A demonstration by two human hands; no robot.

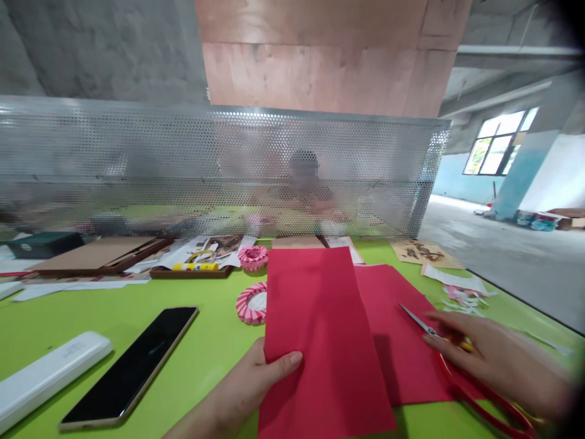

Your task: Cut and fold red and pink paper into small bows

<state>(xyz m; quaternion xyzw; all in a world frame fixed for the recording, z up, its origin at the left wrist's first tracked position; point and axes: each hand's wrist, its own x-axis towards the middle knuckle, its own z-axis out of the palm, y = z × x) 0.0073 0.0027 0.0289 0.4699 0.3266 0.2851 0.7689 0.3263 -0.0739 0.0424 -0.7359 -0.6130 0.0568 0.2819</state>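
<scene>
Smartphone with black glass face [130, 366] on green tabletop [214, 366], just left of pink-striped paper rosette [252, 303]. Left hand [240, 387] pinches matte red paper sheet [320, 341] at its lower edge, thumb on top. Second red sheet [397, 341] sits partly beneath it. Right hand [498, 360], fingers curled, grips steel scissors with red loop handles [418, 321], blades closed, above the second sheet.

Perforated metal screen [219, 164] along the far edge of a lime-green table [214, 353], plywood panel [329, 67] above, rough concrete wall [91, 49] at left, pale blue wall [461, 183], bright daylit window [500, 141], grey concrete floor [493, 262] at right
</scene>
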